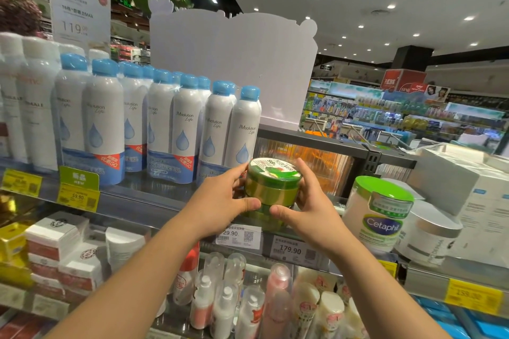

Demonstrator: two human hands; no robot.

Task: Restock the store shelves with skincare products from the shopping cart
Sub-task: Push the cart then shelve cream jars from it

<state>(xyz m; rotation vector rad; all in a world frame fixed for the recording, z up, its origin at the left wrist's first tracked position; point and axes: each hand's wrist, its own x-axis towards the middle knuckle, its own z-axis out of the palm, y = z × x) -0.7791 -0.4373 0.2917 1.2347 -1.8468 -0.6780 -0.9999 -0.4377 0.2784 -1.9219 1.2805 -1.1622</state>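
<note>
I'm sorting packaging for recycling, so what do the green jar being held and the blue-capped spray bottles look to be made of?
The green jar looks like translucent glossy plastic: light glows through its wall, and the lid shines. The blue-capped spray bottles look like white satin-finished metal cans, judging by their soft vertical sheen, with matte plastic caps; coated plastic cannot be ruled out.

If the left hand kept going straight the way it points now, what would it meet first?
Probably the JMsolution spray bottles just behind the green aloe jar that the left hand grips; depth is unclear, so it may pass beside them.
</note>
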